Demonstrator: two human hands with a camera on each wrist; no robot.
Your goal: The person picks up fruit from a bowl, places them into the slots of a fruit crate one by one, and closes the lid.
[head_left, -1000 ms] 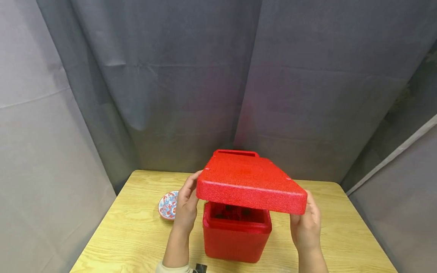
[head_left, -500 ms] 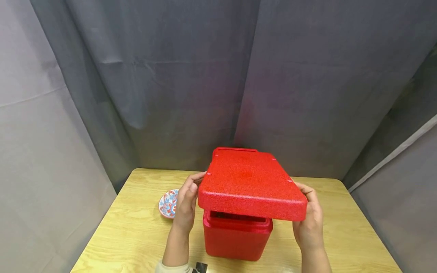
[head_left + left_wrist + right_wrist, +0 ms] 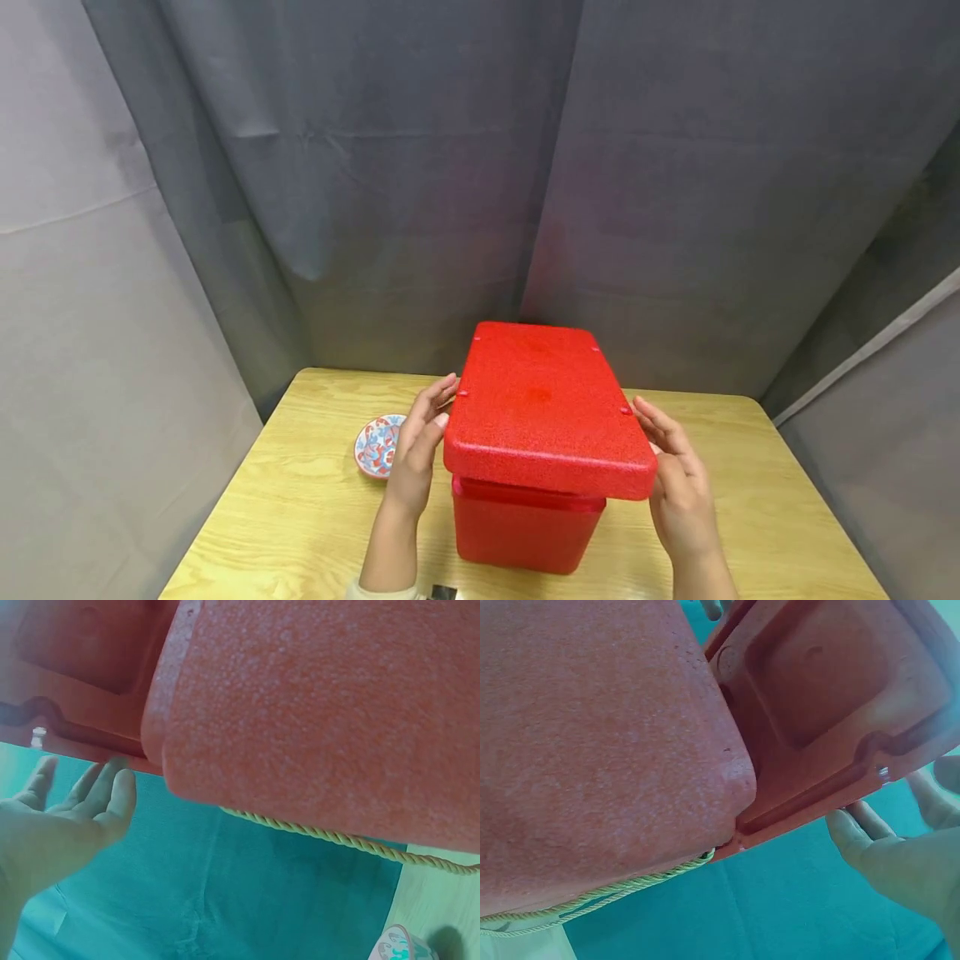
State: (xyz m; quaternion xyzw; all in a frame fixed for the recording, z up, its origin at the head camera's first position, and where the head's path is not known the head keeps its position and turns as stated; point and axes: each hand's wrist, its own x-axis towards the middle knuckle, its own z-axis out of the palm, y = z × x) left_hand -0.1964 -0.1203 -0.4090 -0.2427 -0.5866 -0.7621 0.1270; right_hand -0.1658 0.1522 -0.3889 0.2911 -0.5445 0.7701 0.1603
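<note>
A red foam lid (image 3: pixel 547 383) lies skewed over a red foam box (image 3: pixel 525 525), its front and right edges jutting past the box. The wrist views show the lid's recessed underside (image 3: pixel 825 675). My left hand (image 3: pixel 420 458) is at the lid's left edge, fingers loosely extended; its fingertips (image 3: pixel 120 787) come right up to the rim. On the right side, my right hand (image 3: pixel 681 487) touches the lid's edge with fingers extended and thumb by the front corner. A yellow twisted rope (image 3: pixel 345 838) runs along the box's side.
A small patterned dish (image 3: pixel 375 450), white with red and blue, stands left of the box, partly behind my left hand. The wooden table (image 3: pixel 277 517) carries everything. Grey curtains (image 3: pixel 420 208) hang behind and at both sides.
The lid has lowered and shifted back and slightly left, hiding the box's opening that showed earlier. Both hands have stayed at its edges, with looser fingers now.
</note>
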